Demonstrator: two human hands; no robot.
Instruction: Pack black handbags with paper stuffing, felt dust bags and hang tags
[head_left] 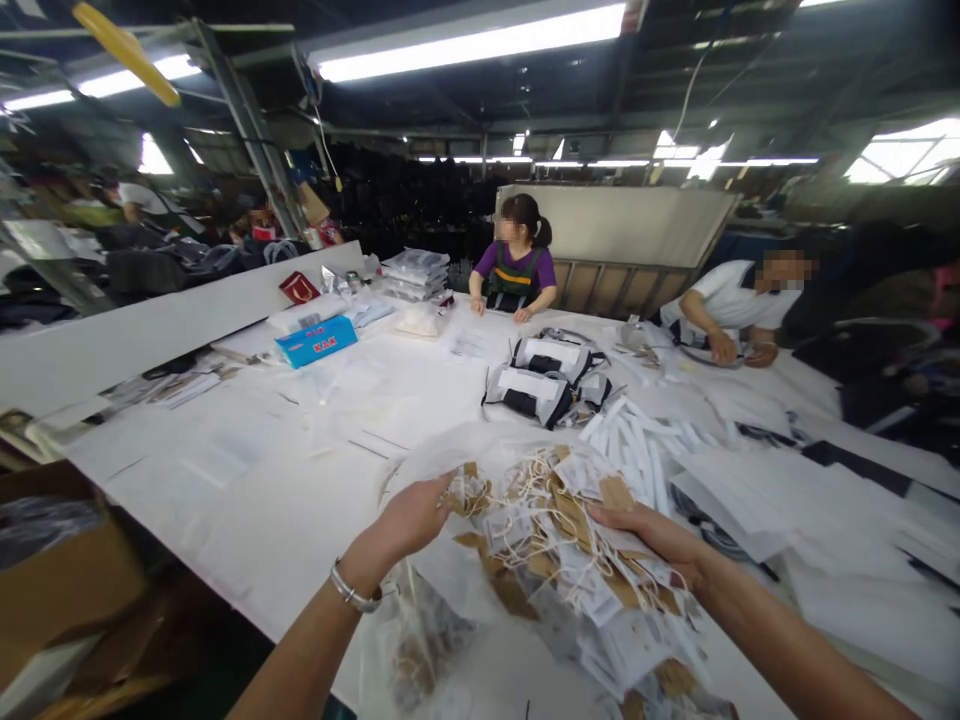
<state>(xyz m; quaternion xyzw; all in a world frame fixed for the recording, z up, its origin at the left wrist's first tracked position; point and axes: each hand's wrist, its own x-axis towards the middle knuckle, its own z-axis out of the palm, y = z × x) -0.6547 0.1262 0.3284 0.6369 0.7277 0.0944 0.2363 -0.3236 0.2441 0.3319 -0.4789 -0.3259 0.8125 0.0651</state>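
Here, hang tags (pixel 562 525): brown-card, white-corded, are lying heaped on the table (pixel 300 490)
Left hand (pixel 412 515): is pinching some tags
Right hand (pixel 652 535): is touching the heap; grip unclear
Clear bag (pixel 441 595): is holding brown pieces (pixel 424 660)
Cardboard box (pixel 79 575): is holding crumpled plastic (pixel 49 525)

The tags (pixel 566 505) looked like matt card with cottony string (pixel 536 490). Beside the tags, a bag (pixel 416 605) showed glossy plastic and a bracelet (pixel 352 590) polished metal; beneath the tags, the table (pixel 247 500) looked smooth.
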